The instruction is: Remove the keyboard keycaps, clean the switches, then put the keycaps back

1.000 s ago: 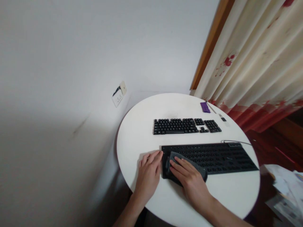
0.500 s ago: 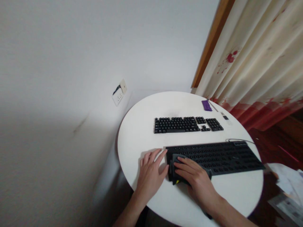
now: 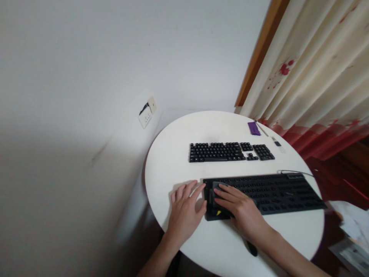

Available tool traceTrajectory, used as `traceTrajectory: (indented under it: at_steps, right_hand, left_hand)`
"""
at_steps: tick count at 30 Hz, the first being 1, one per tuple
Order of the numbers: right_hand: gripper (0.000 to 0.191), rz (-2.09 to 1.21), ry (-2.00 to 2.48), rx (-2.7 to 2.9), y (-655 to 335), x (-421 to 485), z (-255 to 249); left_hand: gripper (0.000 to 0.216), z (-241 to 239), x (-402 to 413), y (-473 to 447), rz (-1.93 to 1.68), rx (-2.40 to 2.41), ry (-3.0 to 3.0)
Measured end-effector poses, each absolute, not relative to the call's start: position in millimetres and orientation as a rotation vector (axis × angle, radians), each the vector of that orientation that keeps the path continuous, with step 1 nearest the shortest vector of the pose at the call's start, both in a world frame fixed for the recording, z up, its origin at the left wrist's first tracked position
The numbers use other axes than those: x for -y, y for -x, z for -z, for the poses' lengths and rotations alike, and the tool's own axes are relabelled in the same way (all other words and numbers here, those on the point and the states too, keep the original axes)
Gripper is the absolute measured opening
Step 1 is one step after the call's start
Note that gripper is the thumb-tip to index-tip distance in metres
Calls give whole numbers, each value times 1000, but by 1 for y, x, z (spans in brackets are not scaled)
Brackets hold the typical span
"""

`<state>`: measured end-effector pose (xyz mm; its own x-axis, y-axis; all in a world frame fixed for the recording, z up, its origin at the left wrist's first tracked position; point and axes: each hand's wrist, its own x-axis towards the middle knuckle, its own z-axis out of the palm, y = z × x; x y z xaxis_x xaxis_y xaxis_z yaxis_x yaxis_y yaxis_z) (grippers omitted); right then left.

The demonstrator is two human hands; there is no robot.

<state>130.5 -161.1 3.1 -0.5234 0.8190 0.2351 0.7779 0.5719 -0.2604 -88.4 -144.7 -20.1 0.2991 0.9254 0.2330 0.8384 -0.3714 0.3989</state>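
Observation:
My left hand (image 3: pixel 186 209) lies flat on the round white table (image 3: pixel 173 161), fingers spread, fingertips touching the left end of the near black keyboard (image 3: pixel 276 190). My right hand (image 3: pixel 240 207) presses a folded dark grey cloth (image 3: pixel 215 194) onto the left end of that keyboard, fingers stretched over the cloth. A small yellow patch shows under the hand. A second black keyboard (image 3: pixel 230 151) lies farther back on the table.
A purple flat object (image 3: pixel 253 128) and a small dark piece (image 3: pixel 277 143) lie at the table's far right. A cable (image 3: pixel 296 172) runs off the near keyboard. A wall socket (image 3: pixel 147 112) is at the left, curtains (image 3: pixel 314 84) at the right, papers (image 3: pixel 351 231) lower right.
My right hand has slid the cloth up and leftward on the near keyboard's left end, bunching it smaller. The left hand stayed beside the keyboard. The view shifted slightly.

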Motion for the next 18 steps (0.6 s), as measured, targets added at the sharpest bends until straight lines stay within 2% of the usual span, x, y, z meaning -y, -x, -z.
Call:
traceTrajectory:
  at_steps: [4,10,13,18]
  right_hand:
    - [66,-87,1381,2435,-149,161,-14]
    - [57,-107,1110,2533,-125,182,-1]
    - [49,-117,1189,2494,-131,187,0]
    - [52,-105,1343,2388,-147,189,-8]
  left_hand:
    - [49,20,144,88,-642,-1628,-2364]
    - [52,21,143,87,-627,-1638,-2389]
    - [52,20,143,87,-623,-1642,-2393]
    - [48,18,144,87,-606,-1643,-2389]
